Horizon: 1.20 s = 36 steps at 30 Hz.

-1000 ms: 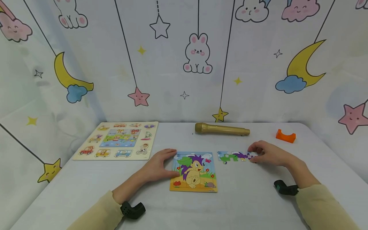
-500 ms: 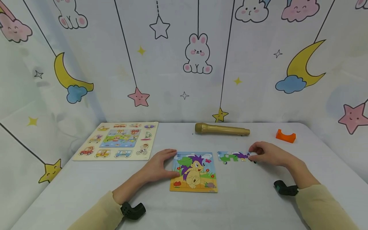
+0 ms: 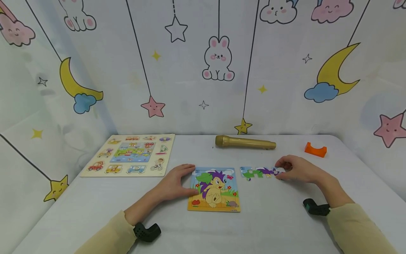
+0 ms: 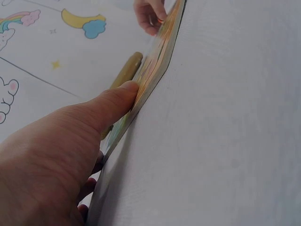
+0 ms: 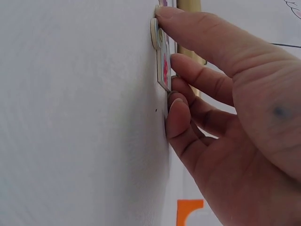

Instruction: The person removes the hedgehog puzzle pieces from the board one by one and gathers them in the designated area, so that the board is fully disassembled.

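I have the left hand [image 3: 174, 183] spread against the left edge of the hedgehog puzzle [image 3: 217, 190], just below centre frame, while the right hand [image 3: 298, 170] pinches the right end of the puzzle strip [image 3: 265, 171], right of centre. Both look light and stiff to me, but the strip's joints could part, so I'd hold opposite edges.

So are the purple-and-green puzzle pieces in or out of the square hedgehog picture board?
Out: the head view shows the puzzle pieces on the white table, beside the hedgehog board, a gap between.
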Each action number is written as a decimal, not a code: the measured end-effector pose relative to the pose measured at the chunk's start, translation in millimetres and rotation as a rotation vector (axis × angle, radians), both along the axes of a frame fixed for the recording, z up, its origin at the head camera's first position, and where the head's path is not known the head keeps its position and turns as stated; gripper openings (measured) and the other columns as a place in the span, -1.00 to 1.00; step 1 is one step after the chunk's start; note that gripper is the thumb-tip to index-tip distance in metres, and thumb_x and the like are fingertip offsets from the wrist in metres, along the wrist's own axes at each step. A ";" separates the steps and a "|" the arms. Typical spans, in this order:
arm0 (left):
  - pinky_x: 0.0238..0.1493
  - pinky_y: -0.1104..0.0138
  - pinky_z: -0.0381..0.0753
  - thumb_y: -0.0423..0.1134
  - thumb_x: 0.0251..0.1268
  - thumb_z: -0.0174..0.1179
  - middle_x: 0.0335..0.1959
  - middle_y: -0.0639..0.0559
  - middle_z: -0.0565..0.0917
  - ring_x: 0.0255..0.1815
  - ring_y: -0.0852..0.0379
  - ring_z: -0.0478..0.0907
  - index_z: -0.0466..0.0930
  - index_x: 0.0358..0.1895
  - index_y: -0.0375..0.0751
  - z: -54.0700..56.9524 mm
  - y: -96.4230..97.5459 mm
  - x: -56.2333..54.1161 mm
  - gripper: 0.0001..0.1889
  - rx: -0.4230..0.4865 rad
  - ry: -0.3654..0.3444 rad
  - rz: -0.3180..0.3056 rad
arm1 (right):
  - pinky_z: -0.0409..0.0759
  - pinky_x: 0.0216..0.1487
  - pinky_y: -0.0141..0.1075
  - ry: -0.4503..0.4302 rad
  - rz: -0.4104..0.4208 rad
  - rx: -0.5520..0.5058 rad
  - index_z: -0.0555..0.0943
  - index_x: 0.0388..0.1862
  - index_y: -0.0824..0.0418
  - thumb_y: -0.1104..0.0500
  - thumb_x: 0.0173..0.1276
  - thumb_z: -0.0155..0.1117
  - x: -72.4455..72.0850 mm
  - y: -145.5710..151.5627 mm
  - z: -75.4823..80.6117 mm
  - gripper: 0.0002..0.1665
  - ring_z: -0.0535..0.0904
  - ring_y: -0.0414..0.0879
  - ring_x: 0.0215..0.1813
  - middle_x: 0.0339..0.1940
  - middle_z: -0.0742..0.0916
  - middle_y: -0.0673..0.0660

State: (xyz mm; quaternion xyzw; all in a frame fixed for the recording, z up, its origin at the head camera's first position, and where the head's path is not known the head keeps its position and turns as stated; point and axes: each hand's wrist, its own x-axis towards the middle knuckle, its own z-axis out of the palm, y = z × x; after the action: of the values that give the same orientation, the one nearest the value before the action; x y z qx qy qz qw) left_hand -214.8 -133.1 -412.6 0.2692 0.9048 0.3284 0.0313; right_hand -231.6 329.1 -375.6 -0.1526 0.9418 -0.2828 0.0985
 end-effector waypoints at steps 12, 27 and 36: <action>0.47 -0.08 0.20 0.20 0.06 0.46 0.47 -0.07 0.37 0.53 -0.14 0.18 0.41 0.45 -0.22 -0.4 -0.2 -0.8 -0.08 -0.002 0.001 -0.009 | 0.57 0.09 -0.06 -0.010 -0.011 -0.002 0.61 0.05 0.31 -0.05 0.25 0.52 0.4 0.6 -0.5 -0.44 0.51 0.04 -0.03 -0.11 0.65 0.09; 0.48 -0.06 0.19 0.19 0.06 0.48 0.47 -0.07 0.37 0.53 -0.14 0.17 0.41 0.45 -0.23 1.4 -0.2 -0.6 -0.08 -0.003 -0.001 -0.008 | 0.62 0.01 -0.17 0.027 -0.016 -0.028 0.56 0.13 0.35 -0.07 0.28 0.49 1.5 -8.8 14.5 -0.36 0.52 0.07 0.04 -0.02 0.65 0.15; 0.49 -0.08 0.16 0.18 0.03 0.48 0.48 -0.08 0.36 0.54 -0.15 0.15 0.39 0.46 -0.24 0.6 -1.4 -0.8 -0.05 -0.002 -0.005 -0.025 | 0.62 0.05 -0.25 0.106 0.118 -0.158 0.56 0.15 0.32 0.00 0.33 0.47 2.1 -64.3 30.0 -0.43 0.55 0.13 0.06 0.05 0.65 0.21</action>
State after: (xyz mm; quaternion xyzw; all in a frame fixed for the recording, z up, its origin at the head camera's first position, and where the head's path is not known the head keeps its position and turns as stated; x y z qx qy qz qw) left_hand -215.7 -134.5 -412.0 0.2797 0.9016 0.3276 0.0381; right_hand -229.5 264.8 -345.5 -0.2300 0.9098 -0.3414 0.0529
